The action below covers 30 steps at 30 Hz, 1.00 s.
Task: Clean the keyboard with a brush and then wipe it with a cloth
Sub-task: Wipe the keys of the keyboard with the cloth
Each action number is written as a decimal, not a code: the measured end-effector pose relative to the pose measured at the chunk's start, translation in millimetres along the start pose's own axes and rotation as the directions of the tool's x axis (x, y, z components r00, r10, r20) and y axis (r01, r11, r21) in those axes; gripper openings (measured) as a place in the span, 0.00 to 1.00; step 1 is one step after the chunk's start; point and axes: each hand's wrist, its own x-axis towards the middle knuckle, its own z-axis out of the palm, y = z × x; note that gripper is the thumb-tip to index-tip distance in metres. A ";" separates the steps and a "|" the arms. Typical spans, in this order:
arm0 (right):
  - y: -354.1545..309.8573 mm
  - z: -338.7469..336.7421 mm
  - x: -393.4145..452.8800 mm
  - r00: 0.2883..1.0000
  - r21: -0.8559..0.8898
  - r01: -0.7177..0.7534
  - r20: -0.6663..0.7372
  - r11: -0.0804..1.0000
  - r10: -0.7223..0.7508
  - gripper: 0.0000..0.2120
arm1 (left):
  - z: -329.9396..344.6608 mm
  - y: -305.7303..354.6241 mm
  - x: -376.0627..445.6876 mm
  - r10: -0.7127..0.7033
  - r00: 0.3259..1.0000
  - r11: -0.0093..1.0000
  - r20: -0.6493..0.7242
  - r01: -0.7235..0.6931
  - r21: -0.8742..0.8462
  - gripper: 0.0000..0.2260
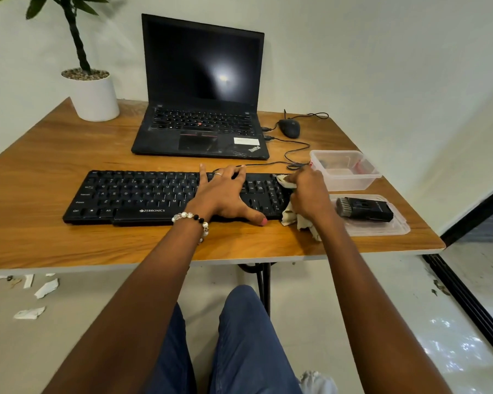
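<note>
A black keyboard (131,194) lies across the wooden table (54,240) in front of me. My left hand (225,191) rests spread on its right-middle part, fingers straight over the far edge and thumb at the near edge. My right hand (309,191) grips a crumpled white cloth (292,217) and presses it on the keyboard's right end, over the number pad. The black brush (363,209) lies on a clear plastic lid (396,227) to the right of the keyboard.
An open black laptop (202,109) stands behind the keyboard, with a wired mouse (289,127) to its right. A clear plastic box (345,169) sits at the back right. A potted plant (93,92) occupies the far left corner. The table's right edge is near the lid.
</note>
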 end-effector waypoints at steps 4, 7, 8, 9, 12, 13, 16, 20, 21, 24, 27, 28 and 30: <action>-12.2 6.9 -28.6 0.996 -0.050 0.025 -0.080 0.998 -0.029 0.20 | 1.3 1.3 -0.1 -0.004 1.000 1.000 -0.006 0.004 0.004 0.63; -17.6 6.1 -49.1 0.994 0.063 0.022 -0.105 0.998 -0.015 0.21 | -0.6 2.1 -2.8 -0.008 1.000 1.000 -0.007 0.008 0.004 0.62; -18.6 4.7 -54.3 0.997 0.139 0.025 -0.071 0.990 -0.015 0.20 | -1.0 2.4 -3.8 -0.003 1.000 1.000 -0.006 0.003 0.007 0.62; -19.7 2.5 -59.5 1.000 0.268 0.015 -0.018 0.963 -0.011 0.18 | -1.8 3.3 -5.2 0.006 1.000 1.000 -0.009 -0.006 0.015 0.61; -24.0 -11.0 -70.3 0.985 0.822 -0.169 0.158 0.544 0.067 0.13 | -3.6 3.8 -9.7 0.049 0.998 0.997 -0.037 -0.047 0.059 0.59; -23.9 -14.7 -71.6 0.970 0.899 -0.243 0.216 0.363 0.113 0.13 | -3.6 3.8 -11.3 0.069 0.997 0.995 -0.045 -0.066 0.074 0.57; -15.4 -19.7 -68.0 0.932 0.949 -0.317 0.312 -0.004 0.185 0.10 | -1.9 5.2 -18.7 0.134 0.988 0.990 -0.081 -0.130 0.052 0.49; -8.5 -23.1 -61.8 0.944 0.923 -0.242 0.296 -0.300 0.148 0.09 | -4.6 15.0 -33.5 0.130 0.956 0.880 -0.263 -0.234 -0.414 0.21; -8.9 -24.8 -60.5 0.952 0.923 -0.234 0.282 -0.304 0.122 0.10 | -8.6 21.5 -38.7 0.085 0.951 0.761 -0.298 -0.256 -0.596 0.17; -13.4 -32.6 -55.5 0.978 0.968 -0.209 0.211 -0.136 -0.005 0.10 | -26.9 42.8 -52.0 0.039 0.952 0.340 -0.304 -0.299 -0.892 0.15; -19.8 -48.6 -52.4 0.989 0.968 -0.068 0.097 0.240 -0.109 0.08 | -41.4 48.3 -53.9 0.099 0.955 0.225 -0.278 -0.294 -0.929 0.19; -20.7 -55.6 -51.4 0.989 0.932 -0.020 0.071 0.362 -0.129 0.09 | -43.7 46.5 -53.3 0.115 0.958 0.234 -0.263 -0.284 -0.930 0.19; -20.3 -68.1 -47.6 0.987 0.830 0.053 0.040 0.556 -0.153 0.10 | -46.8 41.8 -53.3 0.130 0.960 0.258 -0.247 -0.273 -0.927 0.19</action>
